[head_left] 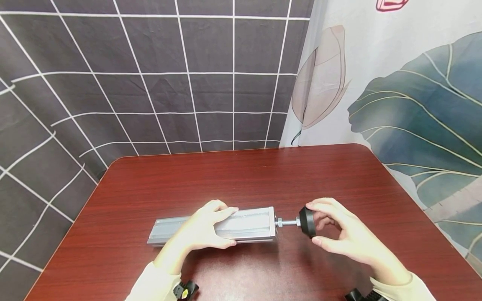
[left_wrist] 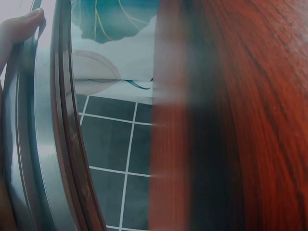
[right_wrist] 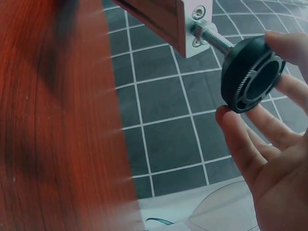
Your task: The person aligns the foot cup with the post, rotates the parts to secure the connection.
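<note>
A long silver aluminium profile [head_left: 248, 223] is held sideways above the tabletop. My left hand [head_left: 203, 228] grips it near its middle, thumb on the near side and fingers over the far side. The left wrist view shows the grooved length of the profile [left_wrist: 48, 130] up close. From the end plate [right_wrist: 195, 45] on its right end sticks out a threaded rod [head_left: 289, 222] with nuts, carrying a round black levelling foot [head_left: 308, 221]. My right hand [head_left: 342, 238] pinches the rim of that foot between thumb and fingertips; its hollow, ribbed underside faces the palm in the right wrist view.
The reddish-brown wooden table [head_left: 241, 179] spreads under both hands. Behind it hangs a dark grey curtain [head_left: 207, 96] with white grid lines, beside a white curtain [head_left: 376, 54] printed with leaves. A black wrist strap [head_left: 186, 289] shows at the left sleeve.
</note>
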`<action>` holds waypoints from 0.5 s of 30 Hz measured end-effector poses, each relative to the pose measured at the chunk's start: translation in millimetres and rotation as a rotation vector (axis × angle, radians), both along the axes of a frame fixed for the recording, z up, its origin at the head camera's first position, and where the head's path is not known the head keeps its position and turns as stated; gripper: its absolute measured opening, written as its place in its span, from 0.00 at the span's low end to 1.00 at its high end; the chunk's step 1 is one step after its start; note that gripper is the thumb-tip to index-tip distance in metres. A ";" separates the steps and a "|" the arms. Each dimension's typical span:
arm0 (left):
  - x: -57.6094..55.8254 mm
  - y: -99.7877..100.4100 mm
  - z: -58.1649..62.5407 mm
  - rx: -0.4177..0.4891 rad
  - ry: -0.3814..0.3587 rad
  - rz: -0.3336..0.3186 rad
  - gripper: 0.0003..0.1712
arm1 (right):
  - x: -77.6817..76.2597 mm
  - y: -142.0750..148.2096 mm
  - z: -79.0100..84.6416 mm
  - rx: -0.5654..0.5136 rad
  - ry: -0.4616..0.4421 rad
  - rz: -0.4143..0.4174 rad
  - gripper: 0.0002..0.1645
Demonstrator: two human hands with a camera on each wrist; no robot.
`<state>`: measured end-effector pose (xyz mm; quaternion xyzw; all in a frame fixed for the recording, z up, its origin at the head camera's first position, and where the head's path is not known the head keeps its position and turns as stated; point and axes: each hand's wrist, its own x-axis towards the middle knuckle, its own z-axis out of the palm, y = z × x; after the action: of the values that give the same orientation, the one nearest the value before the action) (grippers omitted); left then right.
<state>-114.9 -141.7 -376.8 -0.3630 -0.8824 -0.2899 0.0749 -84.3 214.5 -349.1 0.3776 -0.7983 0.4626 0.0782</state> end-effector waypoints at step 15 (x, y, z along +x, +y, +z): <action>1.3 -0.2 -0.5 0.017 0.020 -0.007 0.40 | 2.9 -5.1 -1.4 -0.004 -0.016 -0.153 0.37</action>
<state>-113.6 -141.9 -377.3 -0.3684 -0.8778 -0.2941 0.0860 -81.5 209.4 -350.5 0.3119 -0.8245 0.4597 0.1077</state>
